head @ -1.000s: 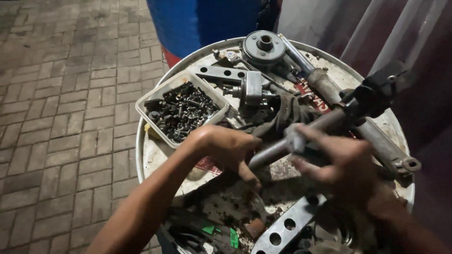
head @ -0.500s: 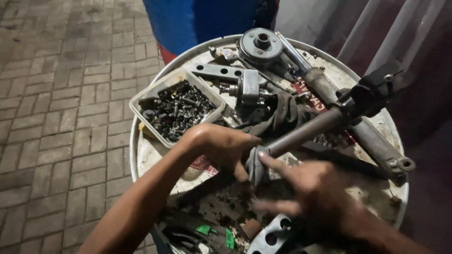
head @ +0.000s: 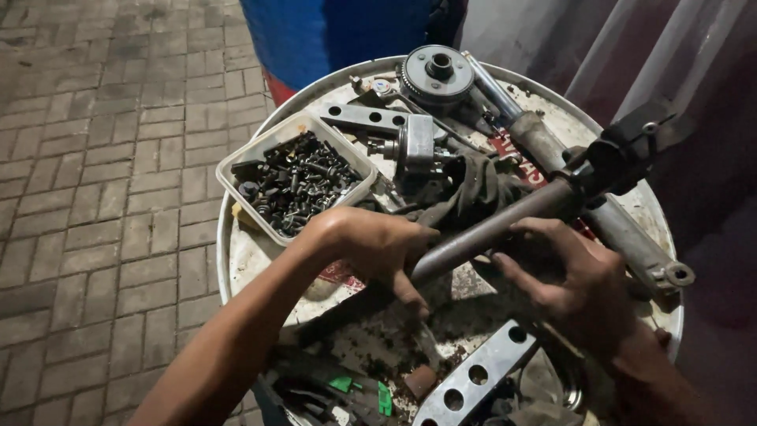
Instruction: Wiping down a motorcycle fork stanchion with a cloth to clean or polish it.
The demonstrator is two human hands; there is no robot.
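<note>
My left hand (head: 371, 244) grips the near end of a long grey metal tube (head: 505, 221), which slants up to the right to a black clamp piece (head: 623, 154). My right hand (head: 572, 280) hovers just under the tube's middle with its fingers spread, the fingertips near or touching the tube. Both hands are over a round white drum top (head: 252, 252) littered with metal parts. A dark greasy rag (head: 473, 185) lies behind the tube.
A white tray of dark bolts and nuts (head: 296, 181) sits at the left of the drum top. A round gear part (head: 438, 72), a second fork leg (head: 631, 237), perforated metal plates (head: 477, 375) and a blue barrel (head: 339, 35) are around. Brick paving lies to the left.
My right hand has let go of the tube's near end and moved right, under its middle, fingers apart. My left hand has kept its grip on the tube end.
</note>
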